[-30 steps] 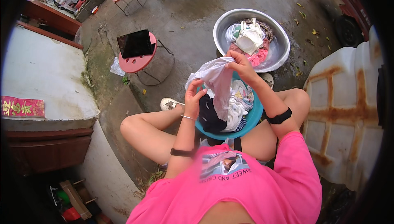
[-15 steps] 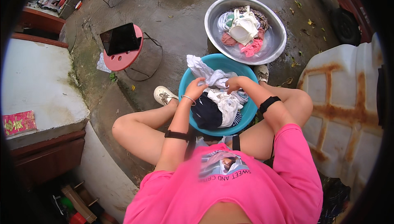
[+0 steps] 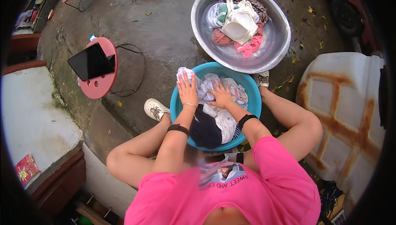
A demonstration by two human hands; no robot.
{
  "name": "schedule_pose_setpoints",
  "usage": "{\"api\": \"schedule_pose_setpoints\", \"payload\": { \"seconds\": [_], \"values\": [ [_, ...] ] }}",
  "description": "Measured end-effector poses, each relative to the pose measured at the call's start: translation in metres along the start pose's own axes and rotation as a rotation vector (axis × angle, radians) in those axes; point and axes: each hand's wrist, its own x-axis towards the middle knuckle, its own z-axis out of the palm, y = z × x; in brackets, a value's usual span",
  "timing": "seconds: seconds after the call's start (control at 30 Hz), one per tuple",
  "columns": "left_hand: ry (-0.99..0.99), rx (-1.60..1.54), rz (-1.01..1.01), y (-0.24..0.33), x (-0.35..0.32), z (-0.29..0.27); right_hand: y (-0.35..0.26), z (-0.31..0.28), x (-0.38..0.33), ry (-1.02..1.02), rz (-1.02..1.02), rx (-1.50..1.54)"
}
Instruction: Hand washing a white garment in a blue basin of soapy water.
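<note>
Looks partway along to me, clothes split over two basins. From the left: left hand (image 3: 188,91) open, fingers spread on a soft, crumpled whitish cloth (image 3: 203,88) in the smooth teal plastic basin (image 3: 256,101); a matte dark garment (image 3: 205,129) bulges nearer the knees. Right hand (image 3: 222,97) is open too, back up, resting on that heap. Further right, the shiny metal basin (image 3: 270,39) holds another pile, off-white strappy piece (image 3: 240,26) on top

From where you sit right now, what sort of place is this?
Probably an outdoor yard, perhaps a home's: damp-looking concrete ground, scattered fallen leaves, and a weathered white wall on the left.
</note>
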Motion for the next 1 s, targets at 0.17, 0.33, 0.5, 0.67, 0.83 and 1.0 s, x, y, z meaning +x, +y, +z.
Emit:
{"api": "schedule_pose_setpoints", "payload": {
  "seconds": [0.17,0.33,0.5,0.67,0.83,1.0],
  "values": [
    [-0.200,-0.060,0.201,0.007,-0.029,0.029,0.010,0.026,0.028,0.144,0.176,-0.065],
    [-0.450,-0.153,0.188,0.010,-0.027,0.063,-0.004,0.051,0.054,0.057,0.233,-0.355],
    [-0.495,-0.166,0.203,0.013,-0.021,0.076,0.001,0.066,0.072,-0.020,0.217,-0.509],
    [-0.421,-0.107,0.220,0.014,-0.014,0.081,0.007,0.063,0.068,0.107,0.132,-0.541],
    [-0.285,-0.227,0.125,0.008,0.003,0.076,0.030,0.027,0.065,-0.021,-0.016,-0.049],
    [-0.644,-0.688,-0.259,-0.014,0.031,0.065,0.049,-0.037,0.056,-0.419,0.242,0.664]
  ]
}}
